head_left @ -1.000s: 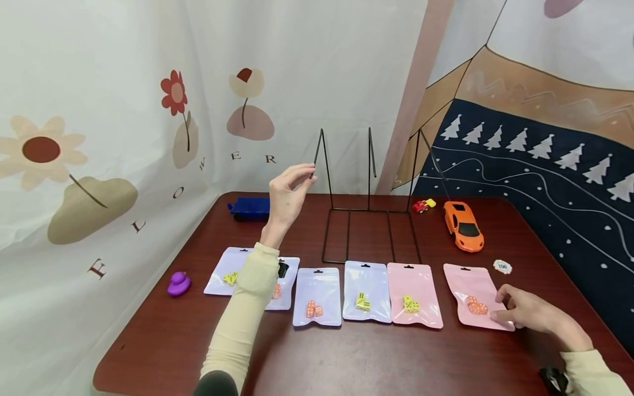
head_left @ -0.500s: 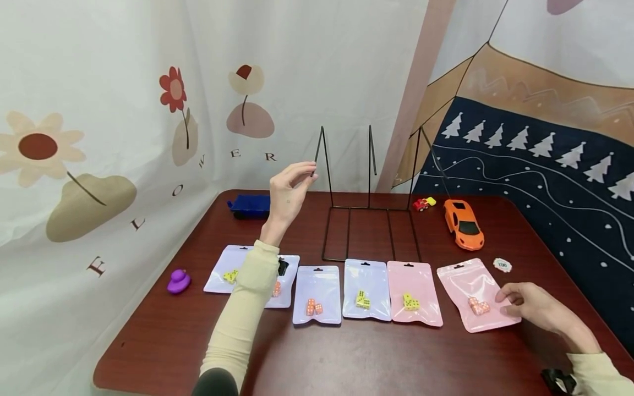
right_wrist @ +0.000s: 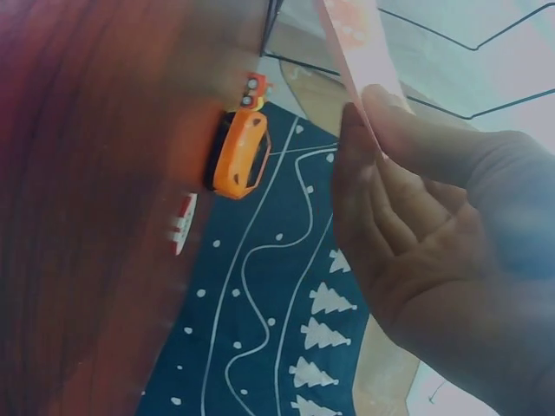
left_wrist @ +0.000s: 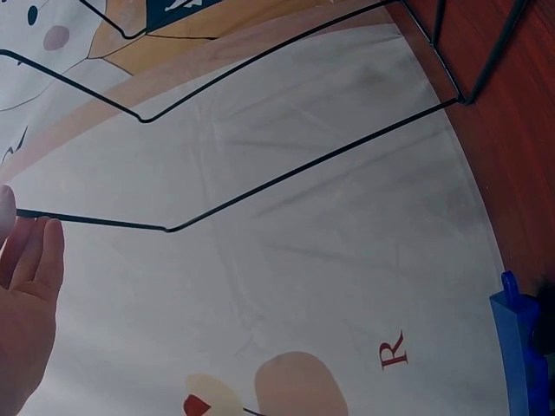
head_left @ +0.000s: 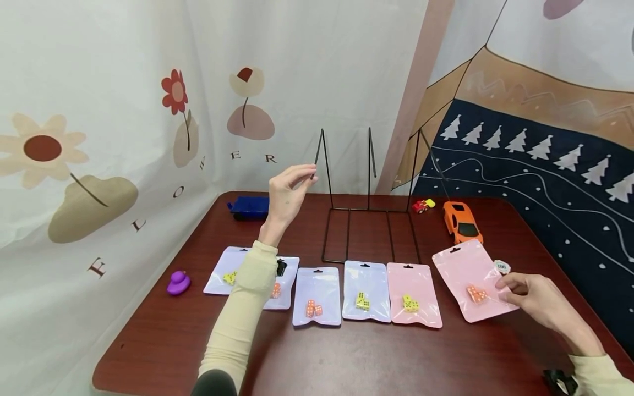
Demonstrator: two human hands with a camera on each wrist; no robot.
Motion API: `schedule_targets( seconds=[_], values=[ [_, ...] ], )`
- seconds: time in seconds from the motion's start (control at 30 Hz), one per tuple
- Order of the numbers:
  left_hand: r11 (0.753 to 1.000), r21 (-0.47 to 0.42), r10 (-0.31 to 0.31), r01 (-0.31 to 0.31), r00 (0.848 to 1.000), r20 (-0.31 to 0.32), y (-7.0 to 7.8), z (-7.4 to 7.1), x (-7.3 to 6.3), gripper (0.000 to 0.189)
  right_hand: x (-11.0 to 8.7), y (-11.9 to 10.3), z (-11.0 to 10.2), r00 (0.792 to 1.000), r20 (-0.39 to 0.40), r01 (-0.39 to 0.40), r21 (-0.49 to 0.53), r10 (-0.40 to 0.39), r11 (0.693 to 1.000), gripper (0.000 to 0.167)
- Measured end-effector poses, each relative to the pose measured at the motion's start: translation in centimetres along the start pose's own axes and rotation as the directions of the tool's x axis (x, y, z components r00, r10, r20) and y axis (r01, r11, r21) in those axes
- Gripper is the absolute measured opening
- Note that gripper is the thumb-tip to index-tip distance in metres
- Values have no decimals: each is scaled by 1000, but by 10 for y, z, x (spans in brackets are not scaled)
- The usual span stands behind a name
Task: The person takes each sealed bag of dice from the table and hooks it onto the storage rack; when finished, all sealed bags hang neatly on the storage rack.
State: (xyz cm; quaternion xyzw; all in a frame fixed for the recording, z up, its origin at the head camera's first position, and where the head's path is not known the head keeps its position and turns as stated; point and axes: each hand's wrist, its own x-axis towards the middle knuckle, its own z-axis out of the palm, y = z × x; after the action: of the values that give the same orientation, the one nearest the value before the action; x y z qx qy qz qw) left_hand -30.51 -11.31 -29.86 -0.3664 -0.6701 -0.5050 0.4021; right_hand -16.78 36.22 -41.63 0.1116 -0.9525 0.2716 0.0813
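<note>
A black wire rack with upright prongs stands at the back of the table. My left hand pinches the tip of its left prong; the left wrist view shows thumb and fingers at the end of that wire. At the right, my right hand pinches the lower right edge of a pink zip pouch with orange dice in its window. The right wrist view has this pouch edge-on between thumb and fingers, raised off the table. Its top overlaps the orange toy car in the head view.
Lying in a row are a pink pouch, lavender pouches, and more partly behind my left sleeve. Around them are a purple rubber duck, blue toy trailer, small red toy vehicle and poker chip.
My right hand has picked up the pink pouch from the table, tilting it and raising it slightly toward the back. The left hand has stayed at the prong tip.
</note>
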Motion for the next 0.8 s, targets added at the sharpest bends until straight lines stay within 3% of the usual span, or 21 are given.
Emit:
schedule_targets(
  seconds=[0.13,0.3,0.53,0.8],
  values=[
    [1000,7,-2,2,1000,-2,8,-1,2,18,1,-7,0,994,-106,30,5,-30,1000,17],
    [999,27,33,-33,999,5,9,-2,3,19,4,-18,-2,966,-247,79,6,-75,997,20],
    [996,57,69,-69,998,11,8,-2,5,20,7,-39,-6,939,-335,96,58,-71,994,20],
    [988,113,103,-105,994,20,6,-1,5,20,13,-63,-9,891,-438,203,152,-118,967,26]
  ],
)
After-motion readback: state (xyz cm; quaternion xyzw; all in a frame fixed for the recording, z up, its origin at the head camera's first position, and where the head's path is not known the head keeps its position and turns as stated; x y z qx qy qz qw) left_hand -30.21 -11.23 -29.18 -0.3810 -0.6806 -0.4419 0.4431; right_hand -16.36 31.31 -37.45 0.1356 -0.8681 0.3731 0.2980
